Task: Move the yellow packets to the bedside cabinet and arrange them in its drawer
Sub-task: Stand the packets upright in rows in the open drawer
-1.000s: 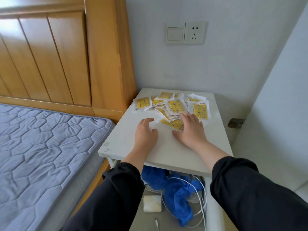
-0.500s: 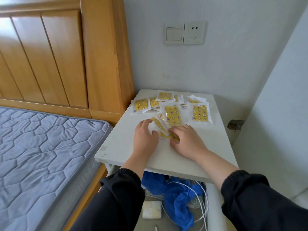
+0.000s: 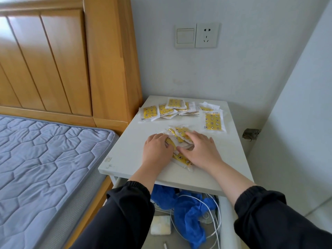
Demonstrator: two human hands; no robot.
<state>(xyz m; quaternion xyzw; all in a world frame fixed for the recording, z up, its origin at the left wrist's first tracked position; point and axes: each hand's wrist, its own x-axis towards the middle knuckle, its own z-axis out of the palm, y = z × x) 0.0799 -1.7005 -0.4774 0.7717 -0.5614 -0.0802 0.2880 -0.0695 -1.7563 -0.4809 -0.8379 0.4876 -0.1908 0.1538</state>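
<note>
Packets (image 3: pixel 181 132) (touching) left grip (image 3: pixel 157 148), right grip (image 3: pixel 201 150).

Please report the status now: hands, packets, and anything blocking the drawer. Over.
Left hand against packet bunch, grip unclear; right hand flat on it. Other packets at back of cabinet, none seen in drawer. Blue cloth and cables crowd the drawer.

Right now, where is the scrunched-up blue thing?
In the head view, low and centre: the blue crumpled material lies in the open drawer under the white cabinet top, among white cables, just right of a small white pad.
</note>
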